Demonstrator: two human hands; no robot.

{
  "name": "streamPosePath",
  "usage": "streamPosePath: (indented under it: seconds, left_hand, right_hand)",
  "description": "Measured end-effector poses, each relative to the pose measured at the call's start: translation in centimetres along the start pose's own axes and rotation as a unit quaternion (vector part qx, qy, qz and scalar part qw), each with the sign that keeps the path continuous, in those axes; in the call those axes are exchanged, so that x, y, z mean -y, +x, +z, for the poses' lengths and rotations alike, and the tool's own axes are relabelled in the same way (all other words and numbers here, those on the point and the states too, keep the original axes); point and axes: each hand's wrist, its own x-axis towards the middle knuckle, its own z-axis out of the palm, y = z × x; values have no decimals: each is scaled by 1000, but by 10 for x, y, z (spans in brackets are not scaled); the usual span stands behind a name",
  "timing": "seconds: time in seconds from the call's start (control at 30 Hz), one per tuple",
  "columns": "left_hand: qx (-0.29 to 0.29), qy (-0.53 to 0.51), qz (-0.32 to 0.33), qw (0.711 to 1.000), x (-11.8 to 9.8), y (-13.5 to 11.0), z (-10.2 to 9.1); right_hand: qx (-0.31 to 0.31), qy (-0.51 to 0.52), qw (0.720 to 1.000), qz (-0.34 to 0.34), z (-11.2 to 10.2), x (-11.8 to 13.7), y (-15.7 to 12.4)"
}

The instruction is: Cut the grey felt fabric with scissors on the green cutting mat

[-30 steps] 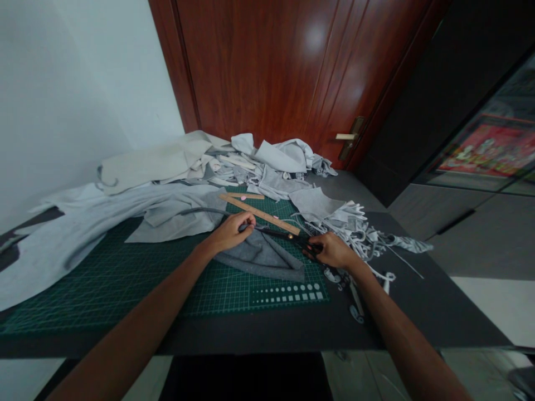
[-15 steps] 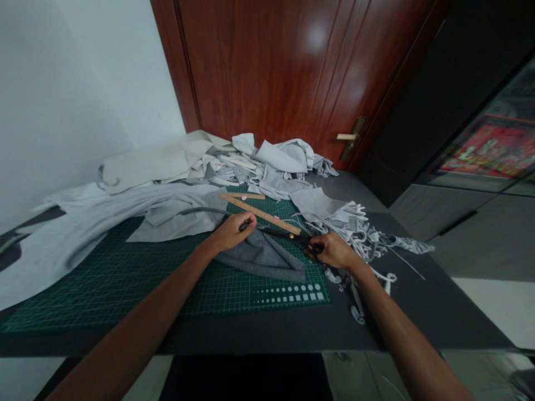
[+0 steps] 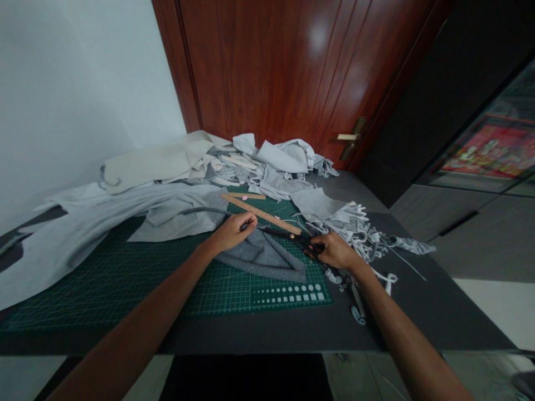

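My right hand (image 3: 335,251) is shut on the handles of black-handled scissors (image 3: 288,235), with the long blades reaching left across the mat. Their tips end close to my left hand (image 3: 229,234), whose fingers pinch a thin, dark grey fabric strip (image 3: 209,211) curving away to the left. Below the blades lies a folded piece of grey felt-like fabric (image 3: 262,259). A wooden ruler (image 3: 261,214) lies just beyond the scissors, and the blades hide part of the fabric's upper edge.
A green cutting mat (image 3: 125,284) lies on a dark table top (image 3: 267,337). Heaps of pale grey fabric (image 3: 259,167) lie behind it, and cut scraps (image 3: 355,236) lie to the right. A wooden door (image 3: 267,67) stands at the back, with a wall to the left.
Both hands and the scissors stay almost in the same place. The whole view has drifted slightly.
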Motion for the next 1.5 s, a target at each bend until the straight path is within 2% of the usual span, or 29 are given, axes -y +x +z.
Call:
streamPosePath:
  seconds: [1.5]
  left_hand:
    - [10,-13,0,1000,4,1,3]
  right_hand:
    - [7,3,1000,-1,1,-3,0]
